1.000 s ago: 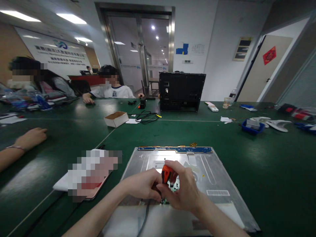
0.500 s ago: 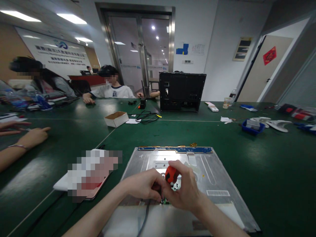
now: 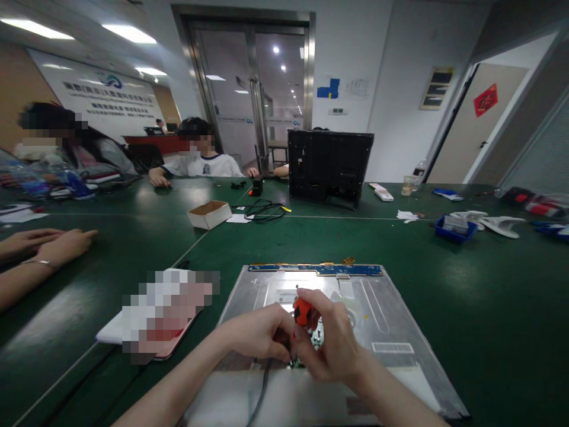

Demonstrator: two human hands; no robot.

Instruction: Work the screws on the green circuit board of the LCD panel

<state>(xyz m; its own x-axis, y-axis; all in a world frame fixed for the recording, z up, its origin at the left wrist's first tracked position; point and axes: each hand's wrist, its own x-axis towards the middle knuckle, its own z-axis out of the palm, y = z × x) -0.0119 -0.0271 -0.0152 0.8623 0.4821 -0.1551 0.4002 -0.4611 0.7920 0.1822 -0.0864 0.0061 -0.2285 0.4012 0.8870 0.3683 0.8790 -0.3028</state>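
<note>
A flat metal display panel (image 3: 391, 314) lies in front of me with its back up and a blue circuit strip (image 3: 315, 270) along its far edge. My right hand (image 3: 335, 341) is closed around the orange and black handle of a screwdriver (image 3: 304, 311), held over a small green circuit board (image 3: 318, 335) near the panel's middle. My left hand (image 3: 264, 335) is closed, its fingertips pinched down at the board beside the screwdriver. What they grip is hidden. A dark cable (image 3: 263, 391) runs from beneath the left fingers toward me.
Left of the panel lies a blurred-out phone-like object (image 3: 178, 341). A co-worker's hands (image 3: 62, 249) rest farther left. Beyond are an open white box (image 3: 210, 216), a coiled black cable (image 3: 265, 212), a black monitor casing (image 3: 331, 166) and a blue tray (image 3: 454, 230).
My right hand has turned the screwdriver handle slightly, its top shifting a little left. The left hand stays put. The far monitor casing has shifted slightly, and the co-worker's hands have come together.
</note>
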